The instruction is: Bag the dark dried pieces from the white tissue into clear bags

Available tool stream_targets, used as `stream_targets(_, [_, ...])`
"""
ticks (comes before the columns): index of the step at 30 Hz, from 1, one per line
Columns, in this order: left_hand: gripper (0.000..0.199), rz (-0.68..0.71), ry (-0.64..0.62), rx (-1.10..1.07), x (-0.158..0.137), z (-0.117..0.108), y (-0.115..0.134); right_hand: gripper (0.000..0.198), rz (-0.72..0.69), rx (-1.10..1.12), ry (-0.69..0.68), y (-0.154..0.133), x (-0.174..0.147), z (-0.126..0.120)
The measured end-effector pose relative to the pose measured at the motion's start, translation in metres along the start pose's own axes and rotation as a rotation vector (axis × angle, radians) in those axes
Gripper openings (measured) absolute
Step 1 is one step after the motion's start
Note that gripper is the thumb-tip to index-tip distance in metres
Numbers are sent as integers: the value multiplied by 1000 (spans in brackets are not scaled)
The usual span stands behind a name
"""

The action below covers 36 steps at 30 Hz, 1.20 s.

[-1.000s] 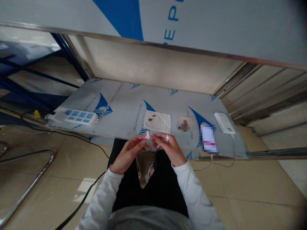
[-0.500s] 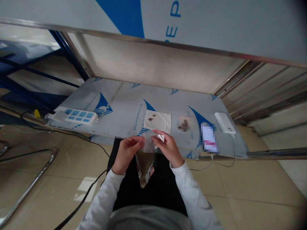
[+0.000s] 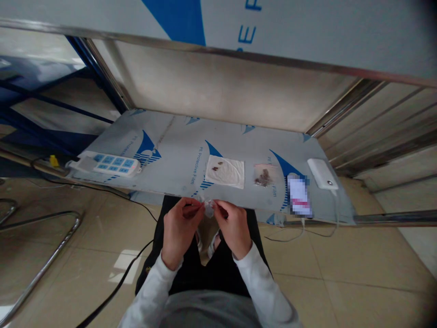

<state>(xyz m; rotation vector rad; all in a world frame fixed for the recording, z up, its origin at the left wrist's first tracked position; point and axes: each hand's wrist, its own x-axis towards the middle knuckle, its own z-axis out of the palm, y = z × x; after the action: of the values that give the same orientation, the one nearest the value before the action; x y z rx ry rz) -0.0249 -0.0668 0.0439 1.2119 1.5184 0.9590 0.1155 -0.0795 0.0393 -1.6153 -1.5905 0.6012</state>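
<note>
Between my two hands, just off the front edge of the shelf, is a small clear plastic bag [image 3: 208, 209], bunched up and partly hidden by my fingers. My left hand [image 3: 180, 228] pinches it from the left, and my right hand [image 3: 234, 225] grips it from the right. Beyond them a white cloth [image 3: 227, 175] lies flat with a few small dark pieces [image 3: 217, 166] near its upper left. To its right sits another clear bag [image 3: 263, 176] with brown bits inside.
A white power strip [image 3: 114, 165] with blue sockets lies on the left of the film-covered shelf [image 3: 170, 155]. At the right are a phone [image 3: 299, 196] with a cable and a white power bank [image 3: 322, 174]. An upper panel [image 3: 290, 32] overhangs the shelf.
My hands have drawn closer together and slightly nearer to me. The clear bag, spread out before, is now bunched between my fingertips. The view has shifted slightly.
</note>
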Motion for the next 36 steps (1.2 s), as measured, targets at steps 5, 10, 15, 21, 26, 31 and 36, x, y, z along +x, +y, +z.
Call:
stream_targets(5, [11, 170, 118, 368, -10, 1, 12, 15, -6, -126, 114, 1, -6, 2])
stream_targets(10, [9, 221, 151, 384, -17, 8, 22, 31, -225, -112, 11, 0, -7, 3])
stream_targets(15, [7, 316, 135, 484, -26, 10, 26, 37, -186, -177, -88, -3, -1, -6])
stream_targets(21, [50, 698, -111, 676, -20, -7, 28, 36, -196, -274, -226, -5, 9, -29])
stream_targets(26, [65, 753, -303, 703, 0, 0, 23, 15, -255, -254, -321, -17, 13, -33])
stream_targets(31, [20, 536, -215, 570, 16, 7, 1, 10, -256, -7, -305, 2, 35, -26])
stream_targets(36, [24, 403, -148, 421, 16, 4, -15, 20, -101, -291, -176, 65, 110, -2])
